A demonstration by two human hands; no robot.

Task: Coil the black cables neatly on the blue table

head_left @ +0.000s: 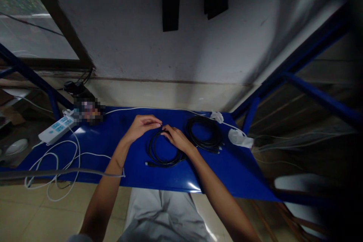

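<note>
On the blue tabletop lies a coiled black cable, its loops best kept even while the right hand pinches the far edge and the left hand half-curls, gripping what I cannot tell.

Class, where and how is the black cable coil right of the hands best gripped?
Probably by the near rim of the black cable coil, coming from above on the person's side: its loops lie flat around an open middle, leaving thumb room. Avoid the connector ends at its near right.
</note>
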